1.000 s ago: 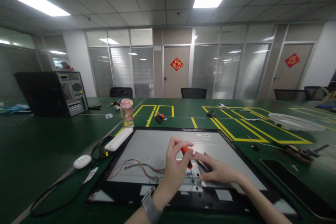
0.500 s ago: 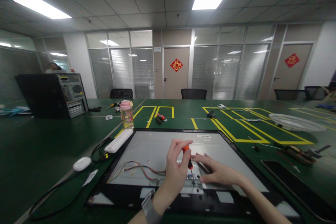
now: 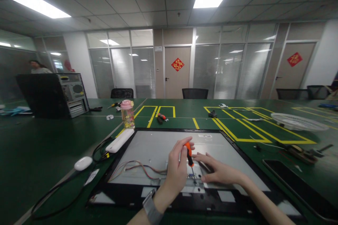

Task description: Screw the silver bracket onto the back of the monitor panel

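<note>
A black-framed display panel [image 3: 158, 144] lies back side up on the green table. My left hand [image 3: 179, 160], with a watch on its wrist, has its fingers round an orange and black screwdriver [image 3: 189, 154]. The driver stands nearly upright, its tip down at a metal bracket [image 3: 196, 185] near the panel's lower middle. Just right of it, my right hand [image 3: 220, 170] rests over the bracket area with fingers apart; what lies beneath its palm is partly hidden. Thin coloured wires [image 3: 139, 167] run over the panel to the left.
A white power bank-like bar [image 3: 120, 141], a pink-lidded bottle [image 3: 127, 114] and cables are at the left. A computer case [image 3: 52, 95] stands farther back, a person [image 3: 39, 67] behind it. A black phone-like slab [image 3: 298, 188] lies right; red-handled pliers [image 3: 161, 117] lie beyond the panel.
The fingers of my left hand have shifted round the screwdriver's handle, showing more of it. My right hand has stayed in place. The person in the background has moved left.
</note>
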A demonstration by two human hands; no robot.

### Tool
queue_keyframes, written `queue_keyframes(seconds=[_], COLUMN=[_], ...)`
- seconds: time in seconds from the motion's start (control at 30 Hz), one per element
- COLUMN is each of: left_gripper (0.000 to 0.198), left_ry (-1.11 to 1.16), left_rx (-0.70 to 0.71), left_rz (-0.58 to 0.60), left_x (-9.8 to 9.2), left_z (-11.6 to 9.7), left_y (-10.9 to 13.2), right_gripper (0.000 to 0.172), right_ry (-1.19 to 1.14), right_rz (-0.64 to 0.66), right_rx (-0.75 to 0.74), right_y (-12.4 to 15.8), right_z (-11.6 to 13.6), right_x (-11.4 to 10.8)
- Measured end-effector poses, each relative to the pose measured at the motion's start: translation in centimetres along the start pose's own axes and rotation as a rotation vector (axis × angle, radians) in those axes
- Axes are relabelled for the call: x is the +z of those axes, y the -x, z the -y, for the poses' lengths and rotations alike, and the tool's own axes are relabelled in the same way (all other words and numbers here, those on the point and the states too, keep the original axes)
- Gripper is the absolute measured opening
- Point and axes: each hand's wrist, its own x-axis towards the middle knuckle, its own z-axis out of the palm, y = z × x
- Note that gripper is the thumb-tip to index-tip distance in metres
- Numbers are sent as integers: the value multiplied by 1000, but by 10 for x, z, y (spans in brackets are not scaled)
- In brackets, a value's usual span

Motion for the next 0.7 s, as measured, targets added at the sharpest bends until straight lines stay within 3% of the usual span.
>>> queue_keyframes(seconds=[0.13,0.33,0.53,0.7], left_gripper=[36,15,28,17], left_ry=[55,-134,-84,-151], left_rx=[-24,134,84,125], left_rz=[17,-36,13,-31], left_x=[0,0,0,0], left_z=[1,0,-3,2], left_y=[0,-1,0,0], right_gripper=[76,80,77,78], right_ry=[1,3,11,3], right_rz=[-3,-8,-5,-7], right_rx=[-5,-22,-12,-30], right_y=[0,-1,-1,-1], right_z=[-1,-4,-4,-2], right_x=[0,1,1,1])
